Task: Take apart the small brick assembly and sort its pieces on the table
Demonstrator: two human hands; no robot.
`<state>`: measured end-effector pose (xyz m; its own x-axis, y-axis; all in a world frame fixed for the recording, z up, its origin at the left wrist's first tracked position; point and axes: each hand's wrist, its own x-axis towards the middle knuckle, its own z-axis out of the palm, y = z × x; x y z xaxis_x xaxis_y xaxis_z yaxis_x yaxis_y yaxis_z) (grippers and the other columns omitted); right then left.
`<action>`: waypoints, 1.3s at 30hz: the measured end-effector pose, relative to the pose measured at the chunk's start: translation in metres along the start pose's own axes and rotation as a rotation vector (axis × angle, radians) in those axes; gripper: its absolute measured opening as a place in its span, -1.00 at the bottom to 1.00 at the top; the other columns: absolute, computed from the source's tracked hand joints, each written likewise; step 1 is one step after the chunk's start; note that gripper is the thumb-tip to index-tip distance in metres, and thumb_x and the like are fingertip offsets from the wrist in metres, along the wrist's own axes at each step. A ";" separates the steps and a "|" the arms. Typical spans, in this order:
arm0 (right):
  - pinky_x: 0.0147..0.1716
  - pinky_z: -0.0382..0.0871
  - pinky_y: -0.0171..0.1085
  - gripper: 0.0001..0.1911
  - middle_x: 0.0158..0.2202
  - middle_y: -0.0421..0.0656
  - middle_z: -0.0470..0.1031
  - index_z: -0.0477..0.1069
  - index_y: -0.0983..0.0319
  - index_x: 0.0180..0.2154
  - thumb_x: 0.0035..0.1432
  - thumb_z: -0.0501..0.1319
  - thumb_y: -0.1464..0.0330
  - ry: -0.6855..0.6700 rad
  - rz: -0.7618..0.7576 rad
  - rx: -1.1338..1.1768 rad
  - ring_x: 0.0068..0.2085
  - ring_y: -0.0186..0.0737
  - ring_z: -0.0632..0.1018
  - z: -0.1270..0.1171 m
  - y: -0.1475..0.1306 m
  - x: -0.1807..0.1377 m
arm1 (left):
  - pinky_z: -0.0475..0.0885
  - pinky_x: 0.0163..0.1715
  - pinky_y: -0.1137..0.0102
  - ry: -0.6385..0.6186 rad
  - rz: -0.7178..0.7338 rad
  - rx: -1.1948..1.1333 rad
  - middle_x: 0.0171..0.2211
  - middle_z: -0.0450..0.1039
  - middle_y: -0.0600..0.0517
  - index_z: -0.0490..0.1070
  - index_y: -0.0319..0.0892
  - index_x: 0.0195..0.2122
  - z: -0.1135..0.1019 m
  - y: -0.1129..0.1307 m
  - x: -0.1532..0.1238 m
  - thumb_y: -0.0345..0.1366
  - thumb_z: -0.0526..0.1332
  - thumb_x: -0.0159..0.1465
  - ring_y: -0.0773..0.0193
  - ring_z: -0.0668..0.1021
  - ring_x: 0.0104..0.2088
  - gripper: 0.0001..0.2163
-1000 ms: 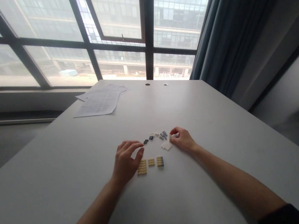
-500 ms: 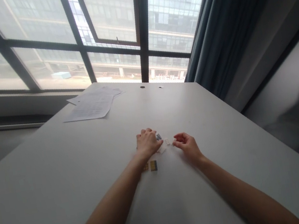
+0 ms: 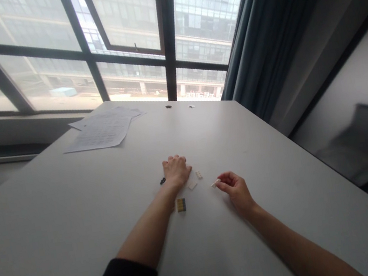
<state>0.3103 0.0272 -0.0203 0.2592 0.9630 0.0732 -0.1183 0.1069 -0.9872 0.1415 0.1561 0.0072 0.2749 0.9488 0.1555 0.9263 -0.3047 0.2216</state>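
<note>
Between the thumb and fingers of my right hand is a small white building brick, held just above the table. My left hand is palm down with its fingers curled, and what lies under them is hidden. Right of it lie a studded white brick and a pale flat piece. A small black piece shows left of my left wrist. Nearer to me sits a yellow and grey brick block, with a yellow piece partly covered by my left forearm.
Printed sheets of paper lie at the far left of the white table. Behind the table's far edge stand large windows, with a dark blue curtain at the right. Two small round fittings are set near the far edge.
My right hand has drawn away from the loose white brick, with its small white brick now showing plainly. The grey piece by my left thumb is out of sight. The view has shifted slightly.
</note>
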 end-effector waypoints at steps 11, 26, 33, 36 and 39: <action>-0.39 0.34 -0.33 -0.67 -0.41 -0.21 0.54 0.37 0.22 -0.47 -0.29 0.46 0.32 0.022 0.184 0.191 -0.42 -0.33 0.49 0.011 -0.006 -0.005 | 0.28 -0.05 0.14 0.124 0.123 -0.208 -0.21 0.56 -0.08 0.55 -0.12 -0.28 -0.008 0.002 -0.008 -0.30 0.14 0.19 0.05 0.49 -0.11 -0.81; -0.39 0.44 -0.36 -0.75 -0.41 -0.21 0.57 0.43 0.22 -0.48 -0.24 0.47 0.44 0.028 0.412 0.568 -0.40 -0.33 0.54 0.032 -0.014 -0.010 | 0.40 -0.10 0.26 0.339 0.396 -0.661 -0.24 0.54 0.03 0.50 -0.11 -0.20 -0.022 0.028 -0.093 -0.40 0.28 0.12 0.21 0.50 -0.20 -0.80; -0.36 0.39 -0.42 -0.78 -0.44 -0.23 0.56 0.43 0.26 -0.51 -0.21 0.46 0.49 -0.147 0.452 0.619 -0.39 -0.39 0.53 0.041 -0.017 -0.016 | 0.39 -0.11 0.28 0.401 0.423 -0.633 -0.23 0.52 0.01 0.49 -0.13 -0.19 -0.021 0.019 -0.099 -0.45 0.25 0.15 0.21 0.47 -0.19 -0.80; -0.39 0.38 -0.42 -0.75 -0.48 -0.25 0.54 0.42 0.26 -0.53 -0.23 0.47 0.46 -0.152 0.492 0.572 -0.42 -0.40 0.52 0.044 -0.020 -0.017 | 0.38 -0.11 0.30 0.359 0.456 -0.644 -0.24 0.53 0.03 0.50 -0.12 -0.21 -0.026 0.014 -0.097 -0.47 0.26 0.14 0.22 0.48 -0.20 -0.79; -0.41 0.36 -0.41 -0.73 -0.53 -0.26 0.51 0.43 0.26 -0.49 -0.27 0.49 0.44 -0.132 0.486 0.489 -0.45 -0.40 0.51 0.047 -0.026 -0.014 | 0.37 -0.11 0.30 0.318 0.455 -0.657 -0.28 0.54 0.03 0.52 -0.12 -0.26 -0.036 0.006 -0.093 -0.44 0.30 0.11 0.23 0.50 -0.23 -0.83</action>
<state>0.2643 0.0230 0.0108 -0.0472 0.9486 -0.3129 -0.6171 -0.2740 -0.7376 0.1127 0.0633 0.0289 0.4072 0.6844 0.6048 0.3799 -0.7291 0.5693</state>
